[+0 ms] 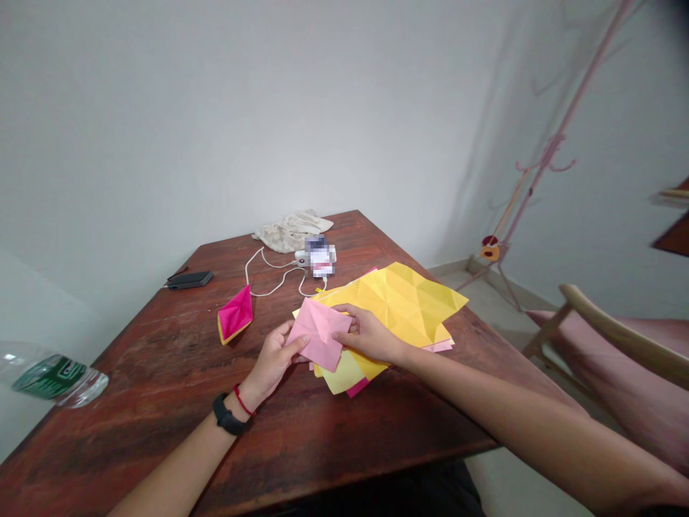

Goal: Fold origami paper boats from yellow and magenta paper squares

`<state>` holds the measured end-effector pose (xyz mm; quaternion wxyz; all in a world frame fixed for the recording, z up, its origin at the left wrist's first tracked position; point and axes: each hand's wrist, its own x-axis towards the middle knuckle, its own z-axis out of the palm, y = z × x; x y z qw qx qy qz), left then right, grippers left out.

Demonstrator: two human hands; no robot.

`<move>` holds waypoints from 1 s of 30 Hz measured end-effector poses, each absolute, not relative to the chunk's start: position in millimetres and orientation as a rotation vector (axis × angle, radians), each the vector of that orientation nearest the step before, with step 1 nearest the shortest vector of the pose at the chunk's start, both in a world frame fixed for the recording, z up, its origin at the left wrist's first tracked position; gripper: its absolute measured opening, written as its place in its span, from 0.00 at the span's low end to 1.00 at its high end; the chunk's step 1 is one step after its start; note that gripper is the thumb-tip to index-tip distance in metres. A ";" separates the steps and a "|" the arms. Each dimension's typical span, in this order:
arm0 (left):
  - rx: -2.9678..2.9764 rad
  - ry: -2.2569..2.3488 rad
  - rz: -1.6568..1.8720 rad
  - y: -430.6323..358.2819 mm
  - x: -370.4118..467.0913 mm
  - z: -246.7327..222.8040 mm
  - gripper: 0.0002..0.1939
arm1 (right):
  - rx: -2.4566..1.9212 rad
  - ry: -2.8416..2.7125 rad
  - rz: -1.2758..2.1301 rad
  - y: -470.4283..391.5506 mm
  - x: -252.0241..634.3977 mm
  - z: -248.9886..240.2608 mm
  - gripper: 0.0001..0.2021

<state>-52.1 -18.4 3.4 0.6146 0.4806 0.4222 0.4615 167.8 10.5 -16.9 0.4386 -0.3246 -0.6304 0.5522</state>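
Observation:
A pink square of folded origami paper (pixel 321 332) is held between both hands, its faces marked by creases that meet near the middle. My left hand (pixel 277 359) pinches its left corner, thumb on top. On the other side, my right hand (pixel 366 334) grips the right edge, the thumb pressing near the centre. Beneath and beyond lies a stack of yellow, pale yellow and pink paper sheets (pixel 398 301); the top yellow one is heavily creased. Left of the hands stands a folded magenta paper boat (pixel 237 314) with a yellow outer edge.
The wooden table (pixel 161 402) carries a clear plastic bottle (pixel 54 377) at its left edge, a dark power bank (pixel 190 280), white cables (pixel 269 293) and a crumpled cloth (pixel 291 230). To the right are a wooden chair (pixel 619 323) and a pink coat stand (pixel 549 154).

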 end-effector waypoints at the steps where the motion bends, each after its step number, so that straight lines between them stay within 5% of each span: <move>1: 1.110 0.969 1.057 -18.2 -52.3 2.7 0.23 | -0.808 -1.566 1.381 10.5 167.6 -16.9 0.23; 12: 1.286 0.950 1.047 -16.6 -56.3 9.3 0.21 | -0.751 -1.743 1.362 -1.6 169.2 -0.4 0.19; 30: 1.371 1.038 1.164 -14.3 -57.0 8.2 0.17 | -0.744 -1.710 1.477 -1.6 170.0 -5.5 0.27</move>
